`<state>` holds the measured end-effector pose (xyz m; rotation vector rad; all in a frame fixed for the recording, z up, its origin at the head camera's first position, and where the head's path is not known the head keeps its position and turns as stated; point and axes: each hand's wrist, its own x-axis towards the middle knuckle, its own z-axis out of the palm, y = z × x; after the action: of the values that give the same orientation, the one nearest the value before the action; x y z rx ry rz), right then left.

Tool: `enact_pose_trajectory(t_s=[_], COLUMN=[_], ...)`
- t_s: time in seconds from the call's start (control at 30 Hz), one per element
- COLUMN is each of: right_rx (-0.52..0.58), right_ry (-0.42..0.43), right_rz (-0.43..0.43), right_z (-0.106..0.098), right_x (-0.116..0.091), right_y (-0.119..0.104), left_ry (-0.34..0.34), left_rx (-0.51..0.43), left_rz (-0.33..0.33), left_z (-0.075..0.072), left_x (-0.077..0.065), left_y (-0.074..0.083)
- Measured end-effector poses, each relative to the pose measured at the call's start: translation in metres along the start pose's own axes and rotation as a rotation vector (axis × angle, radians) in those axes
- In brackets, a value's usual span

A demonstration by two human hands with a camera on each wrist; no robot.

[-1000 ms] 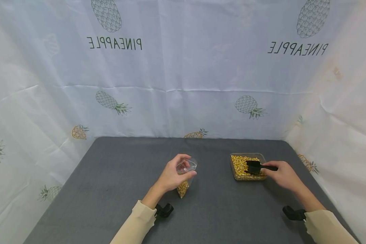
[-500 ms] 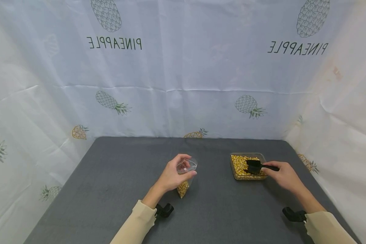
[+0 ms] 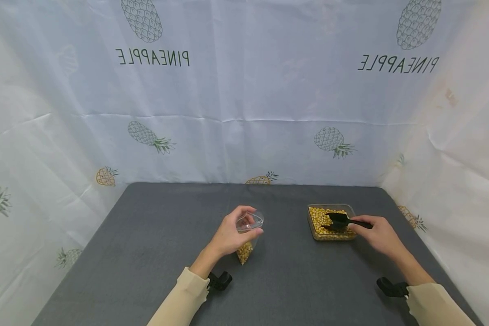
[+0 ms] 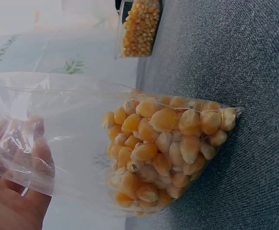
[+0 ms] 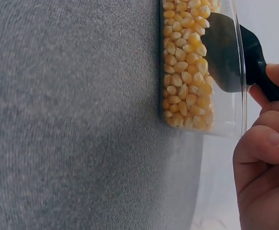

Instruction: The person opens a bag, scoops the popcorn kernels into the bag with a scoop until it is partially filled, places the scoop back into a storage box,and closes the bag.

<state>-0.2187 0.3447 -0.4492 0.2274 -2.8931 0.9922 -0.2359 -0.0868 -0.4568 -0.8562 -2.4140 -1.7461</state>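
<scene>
My left hand (image 3: 230, 233) holds the mouth of a clear plastic bag (image 4: 77, 143) apart between thumb and fingers. Corn kernels (image 4: 153, 148) fill the bag's lower part, and its bottom corner touches the table. Over to the right, a clear rectangular container (image 3: 313, 232) is partly filled with corn kernels (image 3: 319, 218). My right hand (image 3: 381, 235) grips the handle of a black scoop (image 3: 339, 219) at the container's right side. In the right wrist view the scoop's head (image 5: 220, 52) is inside the container, its lip in the kernels.
A dark grey cloth covers the table (image 3: 167, 253). White curtains (image 3: 236, 149) printed with pineapples hang behind it and along both sides. A black wrist mount (image 3: 220, 281) is under the left wrist, another (image 3: 392, 287) under the right.
The scoop has shifted slightly left and tilted a little in the container. My left hand and the bag stay in place.
</scene>
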Motion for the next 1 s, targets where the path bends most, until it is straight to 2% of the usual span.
enact_pose_trajectory(t_s=[0.27,0.5,0.77,1.0], right_rx=[0.01,0.111,0.211,0.248], right_ry=[0.013,-0.008,0.0,0.035], right_rz=[0.002,0.067,0.076,0.071], right_z=[0.003,0.003,0.001,0.0], right_x=[0.001,0.001,-0.005,-0.01], right_y=[-0.003,0.0,0.002,0.009], left_ry=[-0.008,-0.008,-0.006,-0.005], left_rx=[0.002,0.0,0.002,0.005], left_rz=[0.016,0.015,0.018,0.024], left_z=[0.0,0.0,0.0,0.0], left_x=[0.0,-0.001,-0.001,-0.001], left_y=[0.0,0.0,0.0,0.0])
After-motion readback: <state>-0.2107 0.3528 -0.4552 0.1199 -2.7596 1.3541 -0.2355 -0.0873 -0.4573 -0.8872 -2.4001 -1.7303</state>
